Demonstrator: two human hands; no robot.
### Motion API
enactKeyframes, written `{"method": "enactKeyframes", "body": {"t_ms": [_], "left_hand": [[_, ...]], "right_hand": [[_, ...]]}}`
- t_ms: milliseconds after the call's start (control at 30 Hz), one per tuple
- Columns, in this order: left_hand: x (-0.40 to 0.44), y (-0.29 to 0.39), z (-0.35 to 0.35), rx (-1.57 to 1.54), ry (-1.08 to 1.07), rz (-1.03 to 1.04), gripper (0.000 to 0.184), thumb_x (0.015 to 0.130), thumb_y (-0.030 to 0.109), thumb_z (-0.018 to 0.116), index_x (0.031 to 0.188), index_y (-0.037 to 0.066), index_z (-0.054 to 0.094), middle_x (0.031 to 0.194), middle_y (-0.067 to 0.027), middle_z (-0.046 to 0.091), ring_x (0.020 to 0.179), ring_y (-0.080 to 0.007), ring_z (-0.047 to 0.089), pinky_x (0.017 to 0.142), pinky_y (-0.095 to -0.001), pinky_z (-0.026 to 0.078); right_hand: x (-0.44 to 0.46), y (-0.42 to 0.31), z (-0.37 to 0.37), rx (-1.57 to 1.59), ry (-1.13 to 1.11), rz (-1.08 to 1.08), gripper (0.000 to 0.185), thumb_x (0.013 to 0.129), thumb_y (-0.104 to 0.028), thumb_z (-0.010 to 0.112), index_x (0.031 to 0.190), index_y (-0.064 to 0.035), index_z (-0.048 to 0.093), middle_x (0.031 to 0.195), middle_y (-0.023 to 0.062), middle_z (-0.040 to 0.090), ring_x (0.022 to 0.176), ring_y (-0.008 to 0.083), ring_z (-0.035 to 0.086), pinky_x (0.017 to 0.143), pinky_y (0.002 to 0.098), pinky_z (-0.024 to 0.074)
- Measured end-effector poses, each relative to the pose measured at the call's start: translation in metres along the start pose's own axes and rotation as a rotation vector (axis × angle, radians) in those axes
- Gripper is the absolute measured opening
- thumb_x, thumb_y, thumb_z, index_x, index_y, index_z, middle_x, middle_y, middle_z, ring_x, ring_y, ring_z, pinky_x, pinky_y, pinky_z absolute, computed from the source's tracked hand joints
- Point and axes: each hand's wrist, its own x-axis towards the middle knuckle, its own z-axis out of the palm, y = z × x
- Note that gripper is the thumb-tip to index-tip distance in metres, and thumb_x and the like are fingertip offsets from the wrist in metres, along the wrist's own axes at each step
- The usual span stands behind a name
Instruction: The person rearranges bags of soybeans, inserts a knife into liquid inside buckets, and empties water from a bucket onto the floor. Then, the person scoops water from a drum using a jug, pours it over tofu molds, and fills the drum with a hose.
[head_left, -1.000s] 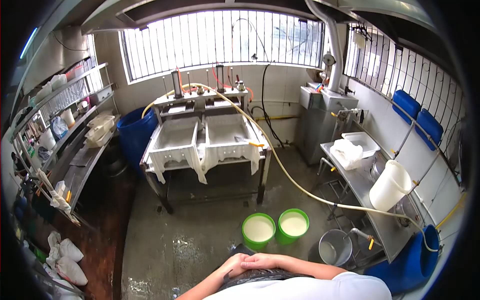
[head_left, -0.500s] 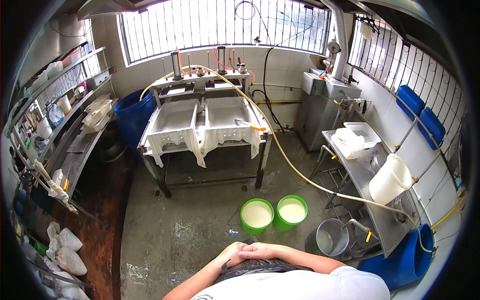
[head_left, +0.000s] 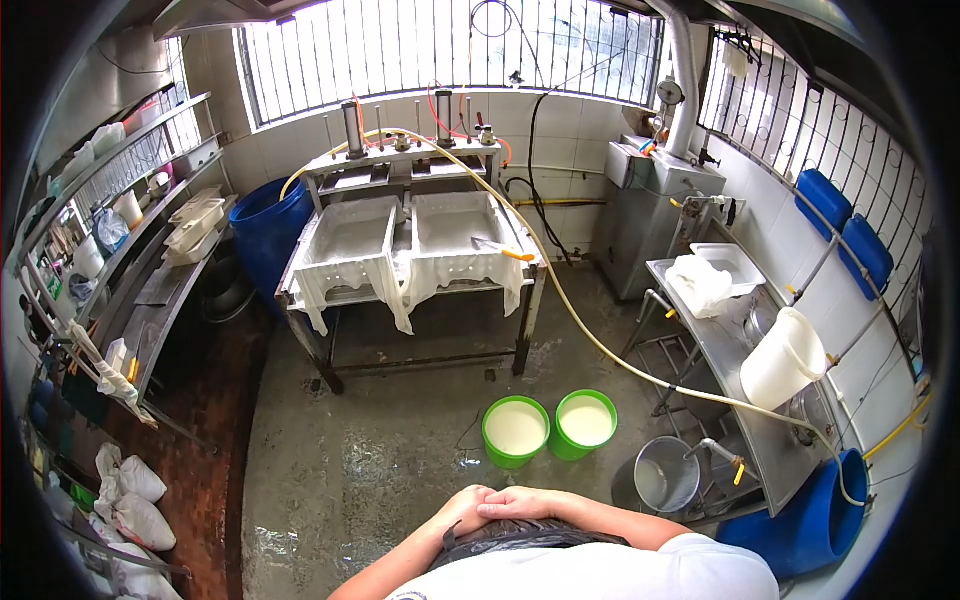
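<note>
My left hand and my right hand are folded together at my waist, at the bottom middle of the head view. The right hand lies over the left one's fingers, partly hiding them. Both look closed, with no object visible in them. Dark cloth at my waist is right against the hands. Just beyond them on the wet floor stand a green bucket and a second green bucket, each full of creamy white liquid.
Ahead is a press table with a cloth-lined mould and an orange-handled tool. A hose runs across to a blue barrel. A metal pot stands at right; shelves and white sacks line the left.
The view has shifted very slightly. My hands stay folded in the same place, and the buckets have not moved.
</note>
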Motion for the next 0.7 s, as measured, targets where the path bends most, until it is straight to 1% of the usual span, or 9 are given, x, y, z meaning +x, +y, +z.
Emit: {"method": "enactKeyframes", "body": {"t_ms": [300, 500, 567, 633, 700], "left_hand": [[0.0040, -0.0094, 0.0057, -0.002, 0.005, -0.003, 0.030, 0.088, 0.025, 0.064, 0.103, 0.001, 0.074, 0.105, -0.0192, 0.075, 0.100, -0.0335, 0.072, 0.087, -0.0416, 0.055], [0.0052, -0.0083, 0.0055, -0.013, 0.005, 0.010, 0.030, 0.087, 0.025, 0.064, 0.103, 0.001, 0.073, 0.105, -0.0198, 0.074, 0.102, -0.0346, 0.071, 0.088, -0.0423, 0.055], [0.0051, -0.0049, 0.0039, -0.027, -0.010, -0.022, 0.030, 0.087, 0.025, 0.064, 0.102, 0.001, 0.073, 0.105, -0.0203, 0.074, 0.101, -0.0353, 0.071, 0.088, -0.0425, 0.055], [0.0056, -0.0066, 0.0044, -0.026, -0.009, -0.011, 0.031, 0.087, 0.025, 0.064, 0.103, 0.000, 0.073, 0.105, -0.0205, 0.074, 0.102, -0.0356, 0.071, 0.089, -0.0425, 0.055], [0.0054, -0.0081, 0.0054, -0.026, -0.007, 0.000, 0.031, 0.087, 0.026, 0.064, 0.103, 0.000, 0.073, 0.106, -0.0207, 0.074, 0.102, -0.0359, 0.071, 0.089, -0.0426, 0.055]], "right_hand": [[0.0035, 0.0084, -0.0013, 0.012, -0.004, 0.000, 0.057, 0.106, -0.055, 0.053, 0.130, -0.0051, 0.067, 0.122, 0.0052, 0.069, 0.115, 0.0144, 0.058, 0.104, 0.0356, 0.0450], [0.0018, 0.0071, -0.0022, 0.022, -0.004, -0.004, 0.056, 0.106, -0.054, 0.053, 0.128, -0.0046, 0.068, 0.120, 0.0046, 0.069, 0.114, 0.0141, 0.059, 0.103, 0.0353, 0.0456], [0.0006, 0.0050, -0.0022, 0.024, -0.006, -0.003, 0.056, 0.106, -0.054, 0.053, 0.127, -0.0044, 0.068, 0.120, 0.0045, 0.069, 0.113, 0.0141, 0.059, 0.102, 0.0352, 0.0458], [-0.0017, 0.0017, -0.0014, 0.000, 0.025, -0.046, 0.056, 0.106, -0.054, 0.053, 0.126, -0.0042, 0.068, 0.119, 0.0045, 0.069, 0.113, 0.0140, 0.059, 0.102, 0.0350, 0.0458], [-0.0006, 0.0037, -0.0014, 0.012, 0.019, -0.045, 0.056, 0.106, -0.054, 0.053, 0.126, -0.0041, 0.068, 0.119, 0.0046, 0.069, 0.113, 0.0141, 0.059, 0.102, 0.0351, 0.0459]]}}
